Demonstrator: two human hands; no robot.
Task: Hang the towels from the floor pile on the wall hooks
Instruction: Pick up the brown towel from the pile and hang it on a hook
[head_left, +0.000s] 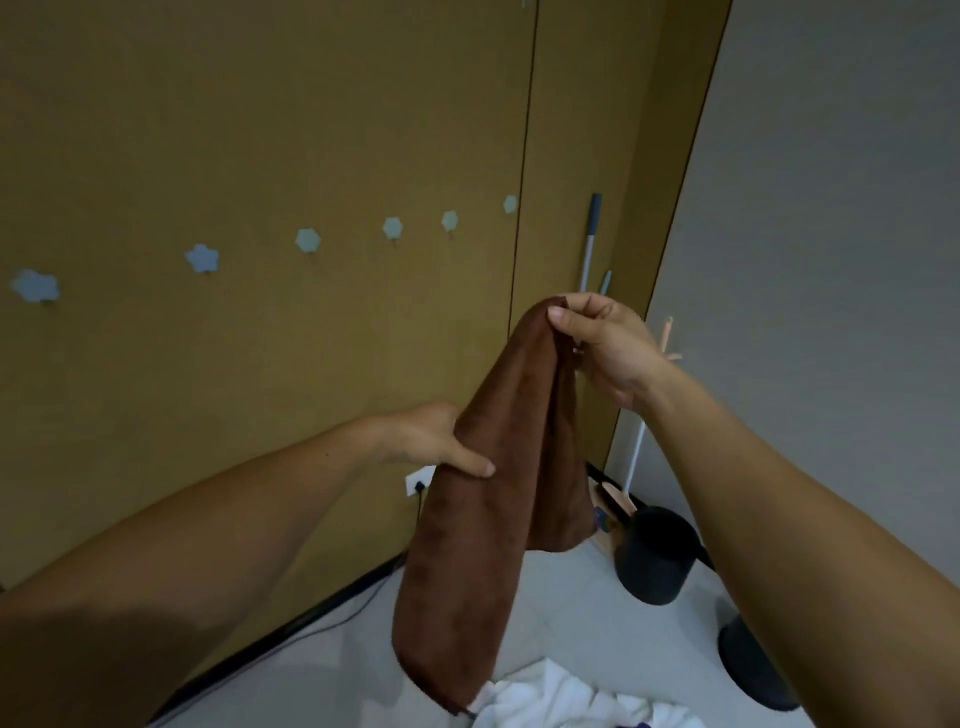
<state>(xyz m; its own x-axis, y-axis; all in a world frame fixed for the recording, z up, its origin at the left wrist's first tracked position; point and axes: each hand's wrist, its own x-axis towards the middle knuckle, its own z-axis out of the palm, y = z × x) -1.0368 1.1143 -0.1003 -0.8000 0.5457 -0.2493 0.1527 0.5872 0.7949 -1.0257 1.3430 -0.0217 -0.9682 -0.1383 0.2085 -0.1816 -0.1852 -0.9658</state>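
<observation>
Now the right hand (597, 343) pinches the top fold of a soft, limp brown microfibre towel (483, 499); the left hand (441, 441) grips its side. It hangs above the floor pile of white towels (561, 696), near pale flower-shaped wall hooks (307, 240).

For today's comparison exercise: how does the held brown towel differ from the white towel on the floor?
Colour: the brown towel is dark, the white towel pale. Pose: the brown towel hangs from the right hand and left hand; the white towel lies crumpled on the floor. Shared: both are soft cloth.
</observation>
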